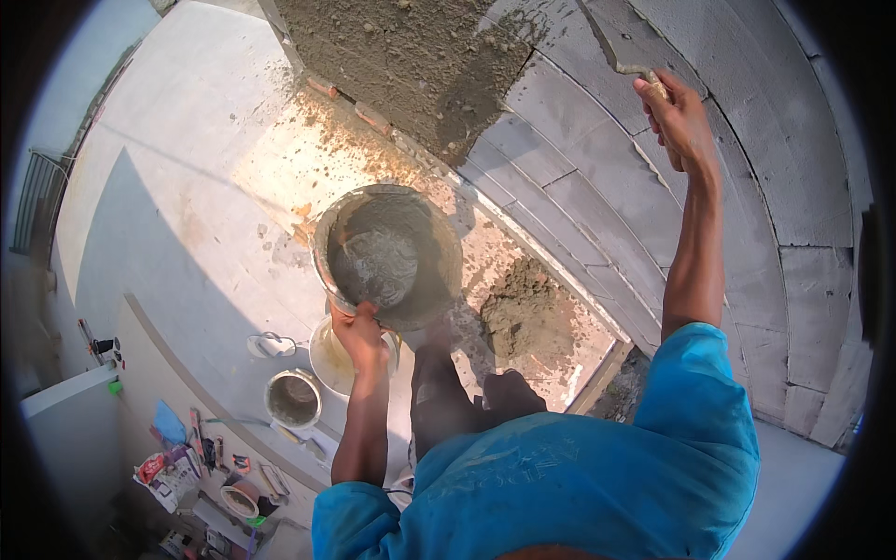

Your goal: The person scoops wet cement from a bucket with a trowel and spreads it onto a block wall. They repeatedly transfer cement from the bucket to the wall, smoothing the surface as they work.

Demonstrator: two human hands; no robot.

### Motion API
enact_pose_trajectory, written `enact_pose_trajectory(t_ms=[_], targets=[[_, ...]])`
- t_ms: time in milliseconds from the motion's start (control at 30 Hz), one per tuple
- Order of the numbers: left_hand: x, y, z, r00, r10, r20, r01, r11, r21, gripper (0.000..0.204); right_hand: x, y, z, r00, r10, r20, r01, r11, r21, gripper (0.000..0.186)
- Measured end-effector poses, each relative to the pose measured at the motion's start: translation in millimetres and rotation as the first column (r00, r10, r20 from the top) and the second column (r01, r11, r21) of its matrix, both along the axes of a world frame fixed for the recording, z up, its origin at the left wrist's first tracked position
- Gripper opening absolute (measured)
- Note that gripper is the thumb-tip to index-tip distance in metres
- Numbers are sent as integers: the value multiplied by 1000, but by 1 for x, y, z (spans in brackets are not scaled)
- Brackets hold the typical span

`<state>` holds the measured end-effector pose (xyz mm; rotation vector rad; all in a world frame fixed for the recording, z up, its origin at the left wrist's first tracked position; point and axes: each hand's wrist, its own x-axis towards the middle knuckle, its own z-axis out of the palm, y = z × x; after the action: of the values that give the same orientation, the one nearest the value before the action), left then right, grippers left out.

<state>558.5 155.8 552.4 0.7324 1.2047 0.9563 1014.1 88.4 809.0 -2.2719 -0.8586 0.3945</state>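
Observation:
Wet mortar coats the inside of a round bucket (322, 247) that is tilted toward me in front of my legs. My left hand (361, 338) grips its near rim, fingers closed. Out to the upper right, my right hand (679, 121) is wrapped round the handle of a trowel (627, 67). Its thin blade lies edge-on to me near the block wall (597, 196), and whether it touches cannot be seen. Rough grey mortar (411, 65) covers part of that wall at the top. The bare blocks show dark joints between them.
A heap of fallen mortar (527, 313) lies at the wall's foot. Behind the held bucket stand a pale bucket (329, 359) and a smaller bucket (293, 399), with a slipper (272, 345) nearby. Tools and bags (173, 476) clutter the lower left beside a low wall edge (177, 373).

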Motion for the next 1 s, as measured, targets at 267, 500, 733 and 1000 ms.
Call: enact_pose_trajectory(t_ms=[267, 500, 733, 1000], targets=[[92, -39, 75, 990, -143, 6, 136, 954, 266, 76, -144, -38, -67, 781, 613, -118, -456, 432, -778, 36], [101, -53, 110, 991, -109, 82, 84, 962, 259, 76, -170, -56, -132, 717, 482, 504, -286, 862, -418, 23], [87, -8, 112, 994, -4, 106, 8, 999, -34, 49, -179, -75, -68, 792, 393, 467, -289, 916, -279, 25], [40, -19, 72, 987, 9, 159, -5, 1000, -25, 57, -54, -8, -13, 608, 402, -685, -536, 844, 20, 24]])
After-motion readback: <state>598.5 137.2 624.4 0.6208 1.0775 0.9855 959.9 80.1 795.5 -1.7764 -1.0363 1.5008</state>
